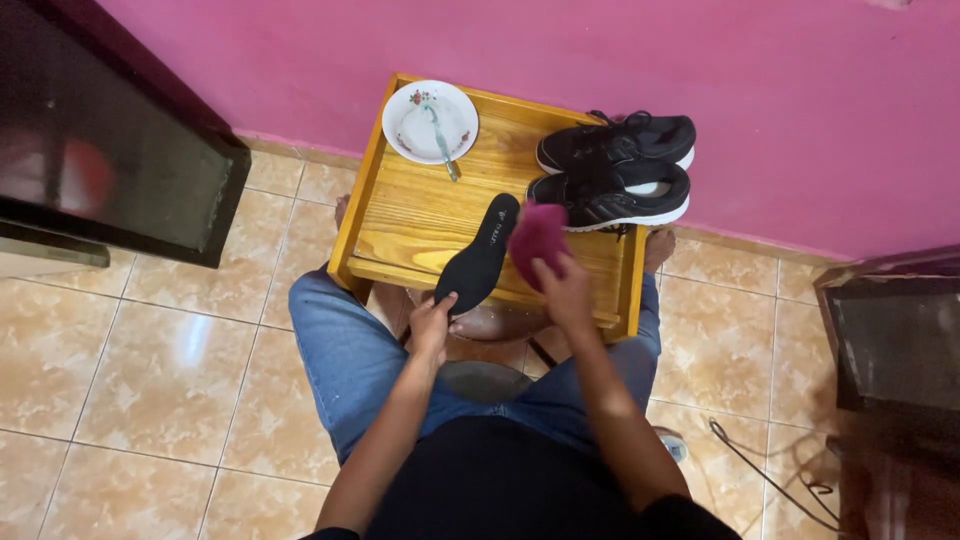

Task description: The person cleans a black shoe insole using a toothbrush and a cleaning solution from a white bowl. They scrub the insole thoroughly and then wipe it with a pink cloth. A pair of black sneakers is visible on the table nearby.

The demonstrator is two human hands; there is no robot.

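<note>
Head view: both arms reach forward over the knees to the tabletop [420,215]. Left hand [432,325] pinches the insole [478,256] by its near end; it slants away across the wood. Right hand [565,290], its grip closed on a cloth [537,238], presses just beside the insole's far end.

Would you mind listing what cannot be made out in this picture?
- Head view: the magenta cloth is motion-blurred, and it hides the insole's right edge.
- The right hand's fingers are hidden behind the cloth.
- The plate's contents are too small to tell.
</note>
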